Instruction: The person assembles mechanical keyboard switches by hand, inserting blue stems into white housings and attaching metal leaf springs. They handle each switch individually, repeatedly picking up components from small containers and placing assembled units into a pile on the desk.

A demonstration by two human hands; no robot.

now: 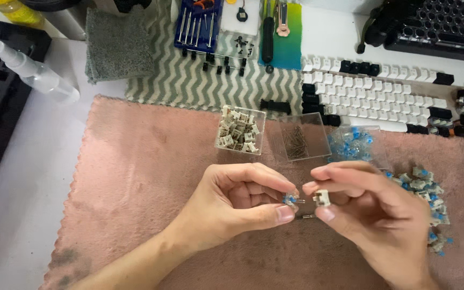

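Observation:
My left hand [237, 200] pinches a small switch top with a blue stem and a spring [291, 200] between thumb and fingers. My right hand [369, 207] holds a beige switch housing [322, 197] at its fingertips, just right of the blue part, the two nearly touching. A loose spring [307, 216] lies on the pink cloth [135, 182] under the hands. A heap of blue-stemmed keyboard switches [428, 196] lies right of my right hand.
Three clear boxes stand beyond the hands: beige housings [239, 130], springs [302, 138], blue stems [355, 144]. White and black keycaps [371, 94] lie in rows at the back right. A screwdriver set [197, 24], grey towel [119, 45] and spray bottle [33, 72] sit behind.

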